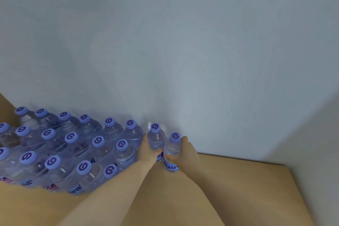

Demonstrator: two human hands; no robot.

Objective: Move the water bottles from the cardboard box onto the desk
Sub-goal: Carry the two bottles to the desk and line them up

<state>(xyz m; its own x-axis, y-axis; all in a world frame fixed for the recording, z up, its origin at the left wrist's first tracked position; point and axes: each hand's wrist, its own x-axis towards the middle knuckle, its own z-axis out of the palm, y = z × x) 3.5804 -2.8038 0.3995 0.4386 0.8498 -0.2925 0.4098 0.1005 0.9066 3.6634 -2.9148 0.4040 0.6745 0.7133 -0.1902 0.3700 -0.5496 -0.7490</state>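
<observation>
Her left hand (149, 149) curled around one clear ribbed plastic bottle (156, 138), her right hand (185, 154) gripped a second bottle (172, 150) touching it, both upright on the smooth tan desk (229, 185), just right of the packed rows of bottles (73, 148); lilac round caps bore purple swirls, blue labels blurred

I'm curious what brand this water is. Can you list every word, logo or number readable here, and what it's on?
"Gan": partial letters on the blue label of the bottle in the right hand; the rest is cut off and the brand is unclear.
Swirl logo, no letters: on each purple cap.
Labels on the front-row bottles: too blurred to read.
Label of the bottle in the left hand: mostly hidden, unreadable.
No numbers or signs are visible.
</observation>
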